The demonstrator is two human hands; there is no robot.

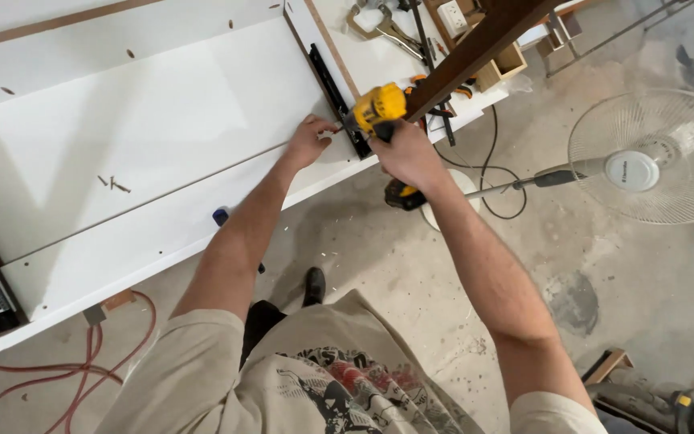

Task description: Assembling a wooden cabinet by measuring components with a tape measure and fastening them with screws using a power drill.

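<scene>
Gripped a yellow-and-black cordless drill (379,112) in the right hand (408,153), fingers wrapped fully round its handle, nose pointed left at a long black metal drawer slide (333,87). Pinched something small at the bit tip with the left hand (308,141), likely steadying a screw. Lay along the right edge of the white laminated panel (122,153), that slide, long axis running away from the near edge.

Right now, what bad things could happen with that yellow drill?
The left hand sits right beside the tip of the yellow drill on the black rail; a slip might hurt fingers. The loose screws on the white panel could roll off. The black cord might snag feet.
</scene>
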